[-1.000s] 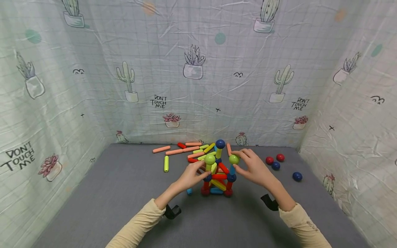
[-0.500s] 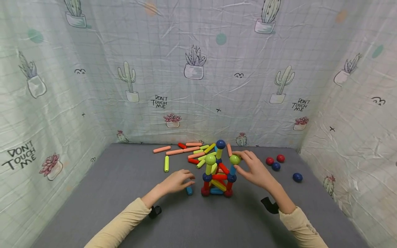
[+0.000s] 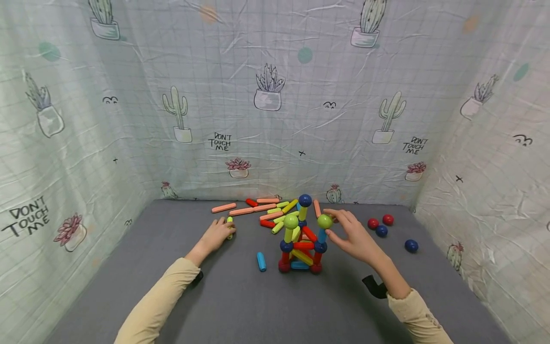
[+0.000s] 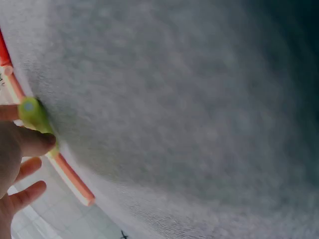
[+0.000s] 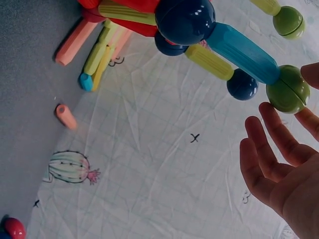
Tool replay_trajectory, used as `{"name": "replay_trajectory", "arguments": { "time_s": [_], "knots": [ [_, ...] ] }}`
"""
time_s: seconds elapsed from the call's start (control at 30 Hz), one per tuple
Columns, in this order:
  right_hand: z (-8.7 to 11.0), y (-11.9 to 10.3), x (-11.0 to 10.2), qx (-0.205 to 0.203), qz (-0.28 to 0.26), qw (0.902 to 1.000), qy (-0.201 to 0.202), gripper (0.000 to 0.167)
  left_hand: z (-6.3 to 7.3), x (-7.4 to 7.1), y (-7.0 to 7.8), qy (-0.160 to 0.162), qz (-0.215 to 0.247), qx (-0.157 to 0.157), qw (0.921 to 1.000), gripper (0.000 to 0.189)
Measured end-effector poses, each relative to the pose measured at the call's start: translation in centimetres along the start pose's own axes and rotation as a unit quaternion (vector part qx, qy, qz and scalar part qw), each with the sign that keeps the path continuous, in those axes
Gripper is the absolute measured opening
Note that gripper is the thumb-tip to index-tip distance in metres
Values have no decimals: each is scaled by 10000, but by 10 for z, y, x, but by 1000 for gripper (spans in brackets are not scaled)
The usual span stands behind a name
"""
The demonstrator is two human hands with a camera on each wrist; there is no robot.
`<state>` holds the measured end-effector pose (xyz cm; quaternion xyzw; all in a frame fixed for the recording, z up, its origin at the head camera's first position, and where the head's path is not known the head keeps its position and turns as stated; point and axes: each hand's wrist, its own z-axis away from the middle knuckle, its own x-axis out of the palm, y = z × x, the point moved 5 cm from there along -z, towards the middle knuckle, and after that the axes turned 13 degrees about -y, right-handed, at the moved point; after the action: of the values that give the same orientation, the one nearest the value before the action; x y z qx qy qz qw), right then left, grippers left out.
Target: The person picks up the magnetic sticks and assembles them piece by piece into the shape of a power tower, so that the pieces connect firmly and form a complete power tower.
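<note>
A structure of coloured magnetic sticks and balls stands mid-table, with red sticks (image 3: 304,245), dark blue balls (image 3: 286,246) and red balls (image 3: 316,267) below. Three sticks rise from it, two topped by green balls and one by a dark blue ball (image 3: 305,200). My right hand (image 3: 354,237) holds the green ball (image 5: 287,89) at the top of the upright blue stick (image 5: 243,54) between thumb and fingers. To the left, my left hand (image 3: 216,234) pinches a yellow-green magnetic stick (image 4: 34,114) at the tabletop. Its thumb and a finger touch the stick's sides.
Salmon, red and yellow-green sticks (image 3: 253,209) lie scattered behind the structure. One loose blue stick (image 3: 261,262) rests left of it. On the right are red balls (image 3: 388,220) and blue balls (image 3: 411,246). A cactus-print sheet (image 3: 193,119) encloses the back and sides.
My left hand has let go of the structure's left upright and moved left to the lone yellow-green stick, which it now pinches. My right hand stays at the green ball.
</note>
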<state>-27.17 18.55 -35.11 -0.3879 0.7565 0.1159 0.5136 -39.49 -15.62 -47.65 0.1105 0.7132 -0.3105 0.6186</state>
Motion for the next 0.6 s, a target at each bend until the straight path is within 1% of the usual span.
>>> {"name": "replay_trajectory", "arguments": {
  "time_s": [0.13,0.27,0.33,0.4,0.43,0.47,0.5,0.57,0.6],
  "knots": [
    [0,0,1,-63,-32,10000,13,50,2,-1,1,232,-87,117,9996,16],
    [-1,-1,2,-92,-79,9999,-5,49,7,-10,9,576,-65,251,9980,13],
    [-1,-1,2,-89,-102,9999,-24,49,10,-20,14,788,154,292,9963,18],
    [-1,-1,3,-45,-140,9999,-65,48,10,-35,20,1066,412,342,9929,27],
    [-1,-1,3,-22,-167,9998,-83,48,10,-44,23,1214,572,392,9902,32],
    [-1,-1,3,3,-194,9998,-100,48,10,-55,27,1418,747,480,9859,35],
    [-1,-1,3,19,-198,9997,-111,48,11,-67,31,1667,917,591,9800,38],
    [-1,0,4,53,-221,9996,-137,48,14,-92,39,2175,1227,857,9645,42],
    [-2,0,4,59,-233,9996,-150,48,18,-105,43,2425,1375,978,9554,43]
  ]
}}
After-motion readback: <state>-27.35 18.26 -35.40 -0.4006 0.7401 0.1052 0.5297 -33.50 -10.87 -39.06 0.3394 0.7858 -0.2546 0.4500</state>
